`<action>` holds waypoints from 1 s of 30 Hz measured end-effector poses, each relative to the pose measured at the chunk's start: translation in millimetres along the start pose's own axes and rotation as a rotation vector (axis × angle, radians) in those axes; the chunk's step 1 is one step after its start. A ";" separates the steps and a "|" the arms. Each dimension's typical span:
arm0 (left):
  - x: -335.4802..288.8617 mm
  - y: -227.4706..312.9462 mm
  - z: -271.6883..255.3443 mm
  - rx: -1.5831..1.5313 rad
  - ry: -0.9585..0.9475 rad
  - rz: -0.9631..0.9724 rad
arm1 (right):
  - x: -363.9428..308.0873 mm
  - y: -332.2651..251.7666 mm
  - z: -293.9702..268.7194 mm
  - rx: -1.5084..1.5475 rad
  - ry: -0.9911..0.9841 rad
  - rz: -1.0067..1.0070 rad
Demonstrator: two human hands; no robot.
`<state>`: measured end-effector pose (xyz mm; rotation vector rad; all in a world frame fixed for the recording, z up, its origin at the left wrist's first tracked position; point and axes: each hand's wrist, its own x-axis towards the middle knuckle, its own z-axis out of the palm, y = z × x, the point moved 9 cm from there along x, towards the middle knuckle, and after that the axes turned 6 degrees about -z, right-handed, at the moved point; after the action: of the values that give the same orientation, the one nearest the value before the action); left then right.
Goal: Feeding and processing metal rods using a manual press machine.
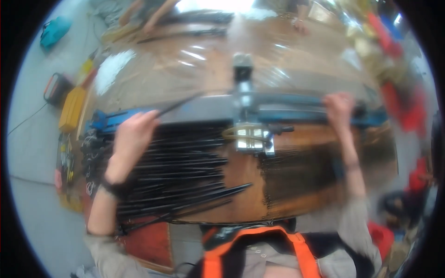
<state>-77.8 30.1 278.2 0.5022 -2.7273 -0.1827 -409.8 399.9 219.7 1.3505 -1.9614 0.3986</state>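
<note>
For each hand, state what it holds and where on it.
Left hand: thin black rod, at its near end. Right hand: rests on the blue bar; its grip is too blurred to tell.

On the wooden table (pixel 241 185), a heap of thin rods (pixel 176 171) lies at nine o'clock of the small metal block (pixel 252 139). The long rail (pixel 278 111) runs behind both, toward twelve. A case (pixel 72 109) sits on the floor at nine o'clock of the table.

Rods (pixel 181 171): black, laid in a striped bundle over the brown wooden table (pixel 241 199). Rail (pixel 296 113): blue, with a silver metal block (pixel 252 139) at centre. Harness straps (pixel 259 250): orange. Case (pixel 72 109) on grey floor (pixel 32 153): yellow. Bag (pixel 54 30): teal.
</note>
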 end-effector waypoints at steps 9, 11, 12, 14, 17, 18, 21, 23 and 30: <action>84.9 90.0 91.6 -0.115 0.001 0.242 | -26.7 43.1 -33.3 0.039 -0.028 0.199; 81.0 94.5 97.0 -0.123 -0.021 0.221 | -29.3 43.4 -34.6 0.063 -0.012 0.222; 83.3 95.4 99.9 -0.117 -0.022 0.217 | -29.3 43.9 -33.4 0.073 -0.003 0.233; 87.8 94.0 106.0 -0.154 -0.024 0.199 | -27.1 42.3 -28.6 0.080 0.016 0.223; 85.7 89.1 110.3 -0.228 -0.003 0.180 | -27.9 39.0 -30.4 0.068 0.043 0.205; 83.4 86.2 109.3 -0.275 0.017 0.165 | -27.5 37.3 -30.6 0.062 0.036 0.217; 79.7 83.0 106.6 -0.344 0.056 0.160 | -29.0 36.2 -33.9 0.038 0.025 0.243; 78.9 81.9 103.9 -0.383 0.079 0.174 | -35.6 43.4 -33.0 0.010 -0.042 0.298; 86.8 79.4 128.0 -0.144 -0.099 0.117 | -28.8 -49.5 -28.3 0.117 0.050 0.062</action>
<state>-226.3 79.8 202.8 0.2997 -2.8028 -0.3802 -348.6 416.7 212.5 1.3409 -1.9682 0.5800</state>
